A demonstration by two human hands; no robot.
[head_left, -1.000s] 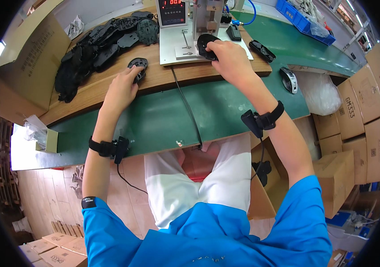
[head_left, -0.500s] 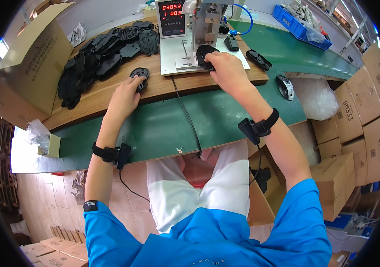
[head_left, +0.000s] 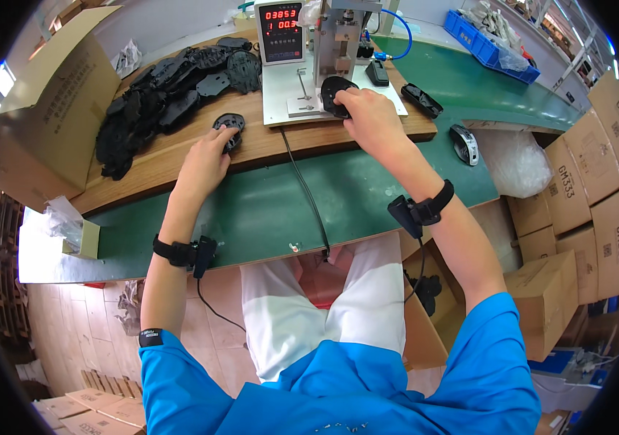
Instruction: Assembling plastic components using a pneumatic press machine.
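With my right hand [head_left: 372,117] I grip a black oval plastic mouse shell [head_left: 333,93], thumb and fingers at its right edge. It is held upright in front of the metal column of a bench press [head_left: 334,51], over the white base plate [head_left: 277,109]. My left hand [head_left: 206,161] has its fingertips closed on a second black plastic mouse shell [head_left: 233,123], which rests on the wooden board left of the plate. Farther left lies a heap of similar black plastic shells [head_left: 179,90].
A display box with red digits [head_left: 281,32] stands beside the press. An open cardboard box [head_left: 48,123] is at the left. On the right are a black shell [head_left: 422,100], a black-and-silver mouse [head_left: 464,143], a blue crate [head_left: 494,51] and stacked cartons [head_left: 578,181]. A black cable [head_left: 300,181] crosses the green table.
Almost nothing differs. My left hand and its mouse shell appear slightly lower and to the right; my right hand keeps the other shell in front of the press.
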